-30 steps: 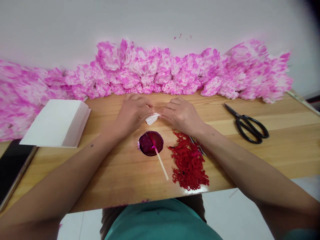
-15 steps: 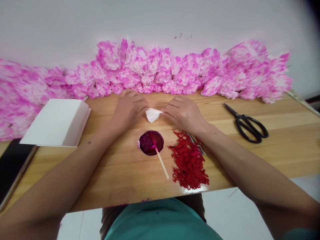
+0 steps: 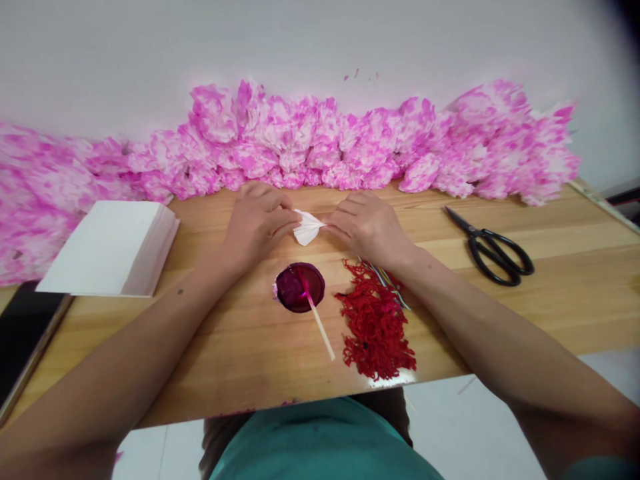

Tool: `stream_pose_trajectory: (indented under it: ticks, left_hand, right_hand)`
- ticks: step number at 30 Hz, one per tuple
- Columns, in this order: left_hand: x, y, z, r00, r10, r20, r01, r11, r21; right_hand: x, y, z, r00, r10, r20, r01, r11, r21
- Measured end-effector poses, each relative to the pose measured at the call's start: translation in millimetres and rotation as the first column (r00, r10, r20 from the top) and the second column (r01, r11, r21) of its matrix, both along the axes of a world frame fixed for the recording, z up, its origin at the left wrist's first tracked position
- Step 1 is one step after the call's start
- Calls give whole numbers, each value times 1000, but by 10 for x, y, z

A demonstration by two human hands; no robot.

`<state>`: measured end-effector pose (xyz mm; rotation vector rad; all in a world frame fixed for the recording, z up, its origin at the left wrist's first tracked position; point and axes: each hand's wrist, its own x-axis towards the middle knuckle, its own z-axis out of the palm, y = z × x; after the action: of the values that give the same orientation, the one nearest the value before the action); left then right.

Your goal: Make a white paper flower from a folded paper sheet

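Note:
Between my two hands, over the wooden table, is a small piece of white tissue paper (image 3: pixel 307 230), pleated and spread like a fan. My left hand (image 3: pixel 263 217) pinches its wide side at the upper left edge. The narrow gathered end is pinched in the fingers of my right hand (image 3: pixel 361 223). Just nearer to me lies a round dish of dark magenta dye (image 3: pixel 299 288) with a thin stick (image 3: pixel 320 327) resting in it. Below my right wrist is a bundle of red yarn pieces (image 3: pixel 379 327).
Pink-and-white paper flowers (image 3: pixel 310 143) are heaped along the wall. A stack of white paper (image 3: pixel 103 247) sits at left, beside a dark phone-like slab (image 3: pixel 30 333). Black-handled scissors (image 3: pixel 495 250) lie at right on the wooden table (image 3: pixel 225 360). Wires (image 3: pixel 387 283) lie by the yarn.
My left fingers have shifted slightly along the paper's upper edge, and the fan looks a little more upright. My right hand keeps its pinch. The view has shifted slightly.

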<state>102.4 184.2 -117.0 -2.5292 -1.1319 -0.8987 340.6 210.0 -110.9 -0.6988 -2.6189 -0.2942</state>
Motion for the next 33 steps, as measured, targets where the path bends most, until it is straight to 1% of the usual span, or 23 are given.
stream_pose_trajectory:
  ticks: [3, 7, 10, 13, 17, 22, 25, 28, 30, 33]
  left_hand:
    - [22, 4, -14, 1000, -15, -5, 15, 1000, 19]
    - [86, -23, 7, 1000, -17, -14, 17, 999, -29]
    - [131, -48, 31, 999, -32, -32, 31, 999, -33]
    - [146, -60, 51, 996, -29, -84, 25, 999, -42]
    - [102, -29, 40, 994, 3, -110, -6, 1000, -24]
    - [-22, 56, -24, 992, 87, -94, -89, 996, -17]
    - [-75, 72, -37, 992, 110, -65, -109, 994, 9]
    - [-77, 49, -26, 991, 132, -18, -131, 991, 11]
    - [-54, 29, -19, 994, 111, -10, -111, 994, 18]
    - [-12, 10, -21, 999, 47, -11, -46, 998, 43]
  right_hand:
    - [-16, 7, -32, 999, 17, -31, -17, 1000, -12]
    - [-53, -8, -57, 997, 41, -61, -43, 999, -27]
    - [-83, -33, -55, 998, 42, -41, -41, 999, 14]
    - [-98, -47, -40, 999, 44, -30, -42, 998, 48]
    - [-90, -39, -20, 998, 45, -31, -44, 998, 35]
    - [-34, -8, 0, 999, 20, -35, -20, 1000, 2]
    - [10, 10, 20, 1000, -19, -14, 19, 1000, -16]
    - [40, 23, 39, 999, -54, 2, 54, 998, -30]
    - [44, 26, 43, 998, -62, 11, 62, 997, -35]
    - [30, 19, 32, 999, -49, 12, 49, 998, -36]
